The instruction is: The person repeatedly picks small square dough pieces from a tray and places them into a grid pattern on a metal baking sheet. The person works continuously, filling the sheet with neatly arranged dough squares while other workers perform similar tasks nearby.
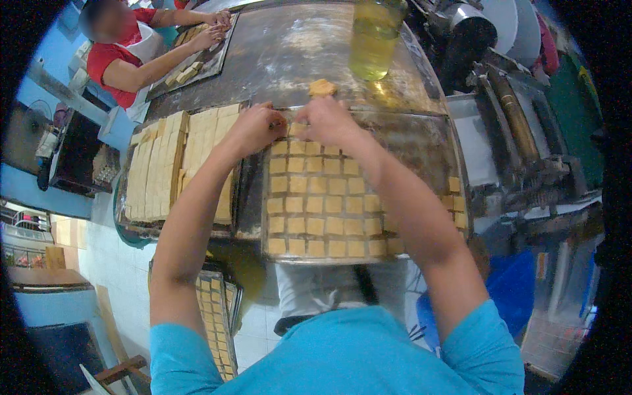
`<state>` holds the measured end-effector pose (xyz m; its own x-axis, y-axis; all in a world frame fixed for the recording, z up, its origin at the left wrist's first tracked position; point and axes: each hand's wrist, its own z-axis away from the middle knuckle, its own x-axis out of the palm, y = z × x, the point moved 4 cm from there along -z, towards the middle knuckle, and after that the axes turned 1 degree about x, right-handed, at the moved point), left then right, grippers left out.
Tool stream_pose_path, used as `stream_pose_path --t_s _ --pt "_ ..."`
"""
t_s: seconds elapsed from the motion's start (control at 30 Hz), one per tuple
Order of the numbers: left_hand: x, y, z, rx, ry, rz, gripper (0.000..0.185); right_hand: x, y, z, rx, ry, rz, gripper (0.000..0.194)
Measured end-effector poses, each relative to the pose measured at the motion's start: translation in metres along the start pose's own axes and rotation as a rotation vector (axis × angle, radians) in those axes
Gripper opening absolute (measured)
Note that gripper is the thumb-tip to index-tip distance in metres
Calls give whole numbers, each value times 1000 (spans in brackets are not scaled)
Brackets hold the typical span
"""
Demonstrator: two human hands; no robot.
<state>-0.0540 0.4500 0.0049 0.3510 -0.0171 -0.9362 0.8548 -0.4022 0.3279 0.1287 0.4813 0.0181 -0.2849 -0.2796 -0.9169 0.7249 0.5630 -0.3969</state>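
Observation:
Square dough pieces [316,185] lie in rows on a metal baking tray [405,136] in front of me. My left hand [259,124] is at the tray's far left corner, fingers curled inward; whether anything is between them cannot be made out. Beside it, my right hand [328,118] hovers over the far row, blurred, its fingertips close to one dough square [296,129]. A lump of orange-yellow dough [322,88] rests on the table just beyond the right hand. Left of the tray, long strips of pale dough [153,173] are stacked in blocks, partly hidden by my left forearm.
A clear container of yellow liquid [374,44] stands on the floury worktable [276,54]. At far left, a co-worker in red [118,64] handles dough on another tray [207,69]. A roller machine [513,113] is at right. Filled trays [217,316] stand below the table's left side.

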Motion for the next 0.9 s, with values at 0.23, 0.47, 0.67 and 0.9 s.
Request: stream_pose_path --t_s 0.23,0.47,0.67,0.9 --pt "-1 3 2 -52 -21 -22 22 7 2 1 -2 101 22 35" --pt "2 34 -9 -42 46 17 28 -25 45 15 139 78 -112 28" --pt "18 58 -25 -52 4 -46 28 -15 68 30 5 136 -111 27" --pt "15 65 -28 -73 -51 -15 34 -7 87 34 59 70 -323 26"
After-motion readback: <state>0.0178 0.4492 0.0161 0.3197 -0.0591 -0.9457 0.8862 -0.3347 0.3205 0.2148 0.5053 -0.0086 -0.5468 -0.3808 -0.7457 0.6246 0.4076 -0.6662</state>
